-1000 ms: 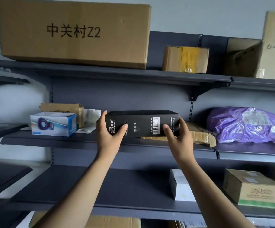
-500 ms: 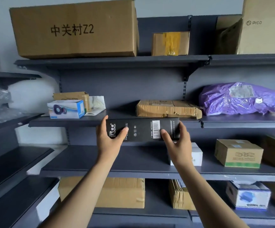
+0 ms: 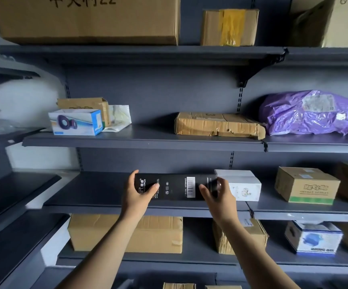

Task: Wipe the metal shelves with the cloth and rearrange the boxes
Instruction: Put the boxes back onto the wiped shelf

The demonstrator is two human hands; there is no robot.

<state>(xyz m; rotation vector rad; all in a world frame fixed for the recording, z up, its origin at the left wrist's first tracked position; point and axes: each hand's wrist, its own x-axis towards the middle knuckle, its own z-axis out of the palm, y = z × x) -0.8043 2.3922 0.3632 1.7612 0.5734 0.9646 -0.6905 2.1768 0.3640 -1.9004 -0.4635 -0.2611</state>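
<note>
A long black box (image 3: 175,187) with a white barcode label lies lengthwise at the third shelf (image 3: 89,191), just left of a white box (image 3: 242,185). My left hand (image 3: 136,193) grips its left end, thumb across the front face. My right hand (image 3: 218,195) grips its right end, slightly blurred. No cloth is in view. A flat battered cardboard box (image 3: 217,124) lies on the second shelf (image 3: 144,138) above.
A blue-and-white box (image 3: 76,122) and a brown box (image 3: 85,104) stand at the left of the second shelf, a purple plastic parcel (image 3: 312,112) at its right. Large cartons (image 3: 89,19) fill the top shelf. Brown boxes (image 3: 306,185) sit to the right, more cartons (image 3: 127,233) below.
Both hands carried the black box down from the second shelf to the third shelf, beside the white box. The flat cardboard box behind it is now uncovered.
</note>
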